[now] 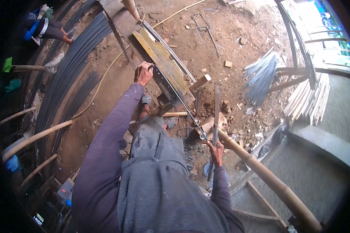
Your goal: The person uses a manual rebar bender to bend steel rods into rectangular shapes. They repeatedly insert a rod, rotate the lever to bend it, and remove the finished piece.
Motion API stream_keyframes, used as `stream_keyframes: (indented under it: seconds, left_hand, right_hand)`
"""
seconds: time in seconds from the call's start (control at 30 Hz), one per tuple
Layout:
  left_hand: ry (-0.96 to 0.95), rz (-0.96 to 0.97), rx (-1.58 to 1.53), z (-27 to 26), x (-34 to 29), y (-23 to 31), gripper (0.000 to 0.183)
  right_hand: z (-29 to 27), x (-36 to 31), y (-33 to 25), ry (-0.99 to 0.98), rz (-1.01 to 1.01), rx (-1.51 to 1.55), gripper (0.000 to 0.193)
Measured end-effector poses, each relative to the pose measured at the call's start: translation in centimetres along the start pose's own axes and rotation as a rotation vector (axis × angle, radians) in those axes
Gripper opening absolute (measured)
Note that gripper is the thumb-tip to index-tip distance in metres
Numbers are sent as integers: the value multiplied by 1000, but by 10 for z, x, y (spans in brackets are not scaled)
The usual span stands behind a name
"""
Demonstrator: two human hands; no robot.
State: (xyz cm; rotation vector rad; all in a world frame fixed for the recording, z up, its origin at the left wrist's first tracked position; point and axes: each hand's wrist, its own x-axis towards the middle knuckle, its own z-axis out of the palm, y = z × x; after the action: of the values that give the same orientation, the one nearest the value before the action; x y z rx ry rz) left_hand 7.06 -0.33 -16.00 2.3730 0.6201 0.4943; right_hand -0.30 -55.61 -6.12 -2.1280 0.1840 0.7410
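My left hand point(144, 73) is closed at the upper end of a thin steel rod point(185, 108), over a dark, narrow bench point(169, 90). The rod runs down along the bench toward my right hand, ending near a small ring-like bend point(203, 136). My right hand point(216, 152) is wrapped round a long flat metal bar point(216, 101), which crosses close to the rod's lower end. On the bench, beside the rod, lies a yellow board point(159, 56) with round markings. Exactly how the left fingers meet the rod is hidden.
Long bundles of steel rods point(79, 48) lie at the left, near another person point(46, 27). Cut rods point(262, 75) and wooden strips point(309, 99) are piled at the right. Bent rod pieces point(203, 29) lie on the dirt. A bamboo pole point(264, 173) slants past my right hand.
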Motion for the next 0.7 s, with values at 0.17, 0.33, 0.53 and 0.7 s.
stream_keyframes:
  seconds: [0.17,0.33,0.53,0.7]
  left_hand:
    - [37,56,39,-2,0,5,12]
    - [-7,100,34,-8,5,4,13]
    - [-3,49,31,-7,3,1,14]
    - [-38,9,108,1,4,-3,13]
  right_hand:
    - [-16,7,-5,-115,174,47,31]
    - [-14,14,-13,-153,133,54,32]
    - [-15,14,-24,-138,145,52,37]
    - [-7,24,-9,-125,163,77,36]
